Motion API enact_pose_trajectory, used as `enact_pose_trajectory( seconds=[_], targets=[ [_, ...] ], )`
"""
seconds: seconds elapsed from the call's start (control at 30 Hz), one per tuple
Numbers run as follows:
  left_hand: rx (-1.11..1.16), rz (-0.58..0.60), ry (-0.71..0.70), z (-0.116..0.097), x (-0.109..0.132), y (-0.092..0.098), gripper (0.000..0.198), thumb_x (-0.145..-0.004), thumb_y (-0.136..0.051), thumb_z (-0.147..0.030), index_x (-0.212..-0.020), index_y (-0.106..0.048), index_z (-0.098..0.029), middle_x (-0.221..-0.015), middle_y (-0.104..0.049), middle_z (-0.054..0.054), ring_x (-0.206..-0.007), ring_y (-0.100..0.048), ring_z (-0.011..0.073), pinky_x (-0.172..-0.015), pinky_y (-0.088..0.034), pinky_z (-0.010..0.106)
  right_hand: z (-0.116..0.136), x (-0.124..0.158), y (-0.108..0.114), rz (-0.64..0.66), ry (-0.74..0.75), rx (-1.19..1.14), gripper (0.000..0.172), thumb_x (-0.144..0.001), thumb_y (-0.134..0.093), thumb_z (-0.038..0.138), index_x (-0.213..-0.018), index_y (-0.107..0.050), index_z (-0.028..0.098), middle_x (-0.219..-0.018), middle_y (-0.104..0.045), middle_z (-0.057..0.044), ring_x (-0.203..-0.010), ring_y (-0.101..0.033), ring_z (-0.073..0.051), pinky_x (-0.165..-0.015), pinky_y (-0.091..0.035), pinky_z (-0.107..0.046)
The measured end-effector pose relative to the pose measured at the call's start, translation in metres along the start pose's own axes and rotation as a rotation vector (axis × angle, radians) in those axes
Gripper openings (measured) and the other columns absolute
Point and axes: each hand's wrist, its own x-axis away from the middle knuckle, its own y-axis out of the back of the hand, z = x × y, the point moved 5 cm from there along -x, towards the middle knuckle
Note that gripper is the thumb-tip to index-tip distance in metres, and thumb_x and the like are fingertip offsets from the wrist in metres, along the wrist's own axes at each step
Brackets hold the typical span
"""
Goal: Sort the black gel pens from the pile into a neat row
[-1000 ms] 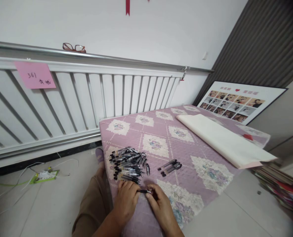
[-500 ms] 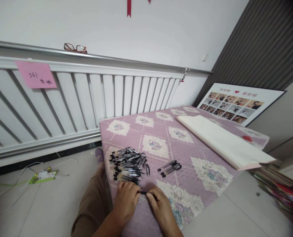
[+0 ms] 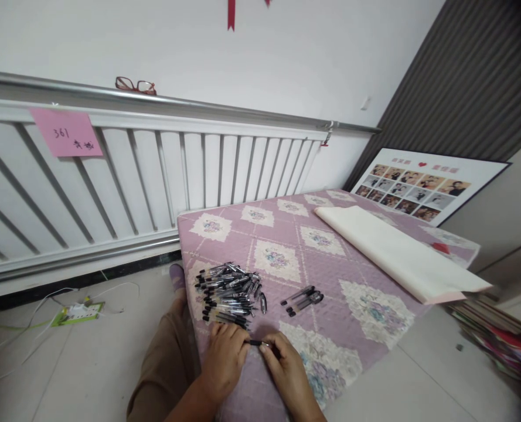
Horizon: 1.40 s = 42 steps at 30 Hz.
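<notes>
Between my two hands is a dark pen (image 3: 255, 343), held near the front edge of the bed-like surface with its purple quilted cover (image 3: 260, 381). My left hand (image 3: 225, 354) is closed round one end of it. The fingertips of my right hand (image 3: 285, 364) pinch the other end, where a small shiny bit shows. Just beyond my left hand lies a heap of pens (image 3: 227, 293), many with clear barrels and black grips, along with loose dark caps. Farther right, a few capped pens (image 3: 303, 300) lie side by side on the cover.
A folded cream sheet (image 3: 387, 252) lies across the right side. Behind it leans a photo board (image 3: 412, 187). The white radiator (image 3: 225, 167) borders the far left, with glasses (image 3: 136, 86) on its pipe. A power strip (image 3: 78, 313) with cables rests on the floor.
The hands stay in almost the same place. At the right fingertips a small shiny bit of the pen now shows. The view has shifted very slightly.
</notes>
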Motion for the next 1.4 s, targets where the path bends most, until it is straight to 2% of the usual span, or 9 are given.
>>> enact_pose_trajectory(
  seconds=[0.1,0.27,0.37,0.47,0.67,0.87,1.03,1.23,1.4],
  targets=[
    [0.0,0.001,-0.004,0.0,0.0,0.0,0.016,-0.09,-0.046,-0.017,-0.092,-0.06,-0.024,-0.097,-0.063,-0.001,-0.098,-0.053,0.0184,-0.096,-0.03,0.039,-0.001,0.0,-0.002,0.027,-0.004,0.029,0.027,-0.088,-0.047,0.039,-0.071,-0.059,0.021,-0.073,-0.062,-0.003,-0.073,-0.06,-0.018,-0.069,-0.047,-0.028],
    [-0.007,-0.007,0.001,0.001,0.001,-0.001,0.016,-0.09,-0.047,-0.017,-0.091,-0.06,-0.024,-0.097,-0.063,-0.001,-0.099,-0.053,0.0182,-0.098,-0.029,0.039,-0.002,0.001,-0.003,0.036,-0.004,0.008,0.02,-0.087,-0.05,0.038,-0.086,-0.061,0.021,-0.084,-0.064,-0.004,-0.08,-0.06,-0.018,-0.073,-0.047,-0.028],
    [0.0,-0.004,0.001,0.001,0.0,-0.001,0.015,-0.089,-0.048,-0.017,-0.091,-0.061,-0.025,-0.096,-0.063,-0.001,-0.098,-0.053,0.0181,-0.096,-0.03,0.039,-0.001,0.001,-0.003,0.042,-0.007,0.02,0.027,-0.088,-0.047,0.04,-0.071,-0.057,0.021,-0.074,-0.061,-0.002,-0.073,-0.058,-0.017,-0.069,-0.046,-0.027],
    [0.02,-0.028,0.006,0.002,0.0,0.001,0.015,-0.088,-0.048,-0.016,-0.089,-0.061,-0.024,-0.095,-0.063,-0.001,-0.097,-0.054,0.0183,-0.095,-0.031,0.039,-0.004,0.0,0.0,-0.008,-0.022,-0.013,0.031,-0.089,-0.045,0.043,-0.071,-0.058,0.021,-0.072,-0.061,-0.003,-0.071,-0.058,-0.018,-0.068,-0.046,-0.027],
    [0.108,-0.162,-0.005,0.006,0.002,0.006,0.015,-0.088,-0.047,-0.016,-0.09,-0.06,-0.023,-0.092,-0.064,0.001,-0.092,-0.055,0.0192,-0.09,-0.036,0.039,-0.02,-0.005,0.008,-0.203,-0.118,-0.056,0.029,-0.086,-0.047,0.042,-0.088,-0.065,0.019,-0.088,-0.069,-0.007,-0.083,-0.063,-0.021,-0.078,-0.049,-0.031],
    [0.118,-0.212,-0.035,0.006,0.003,0.007,0.014,-0.087,-0.046,-0.015,-0.089,-0.059,-0.023,-0.09,-0.064,0.001,-0.091,-0.056,0.0199,-0.089,-0.037,0.04,-0.02,-0.031,0.0,-0.283,-0.02,0.034,0.029,-0.086,-0.046,0.039,-0.089,-0.066,0.018,-0.087,-0.068,-0.008,-0.083,-0.062,-0.02,-0.078,-0.049,-0.032],
    [0.133,-0.209,-0.023,0.006,0.002,0.009,0.014,-0.087,-0.048,-0.015,-0.089,-0.059,-0.023,-0.09,-0.064,0.001,-0.09,-0.055,0.0201,-0.087,-0.036,0.039,-0.019,-0.059,-0.008,-0.249,0.013,0.194,0.028,-0.088,-0.042,0.034,-0.095,-0.063,0.017,-0.092,-0.066,-0.009,-0.089,-0.061,-0.021,-0.083,-0.046,-0.032],
    [0.149,-0.227,-0.007,0.01,0.002,0.006,0.013,-0.086,-0.05,-0.016,-0.088,-0.06,-0.023,-0.09,-0.064,0.0,-0.089,-0.055,0.0201,-0.087,-0.035,0.039,-0.018,-0.076,-0.012,-0.144,-0.136,0.44,0.027,-0.087,-0.048,0.032,-0.106,-0.059,0.017,-0.104,-0.064,-0.011,-0.093,-0.062,-0.022,-0.079,-0.046,-0.03],
    [0.156,-0.212,0.0,0.011,0.001,0.004,0.014,-0.086,-0.049,-0.016,-0.089,-0.06,-0.023,-0.09,-0.064,0.0,-0.089,-0.055,0.0203,-0.087,-0.035,0.039,-0.021,-0.085,-0.011,-0.088,-0.214,0.483,0.026,-0.083,-0.052,0.028,-0.105,-0.06,0.016,-0.1,-0.067,-0.012,-0.093,-0.064,-0.023,-0.078,-0.045,-0.029]
  ],
)
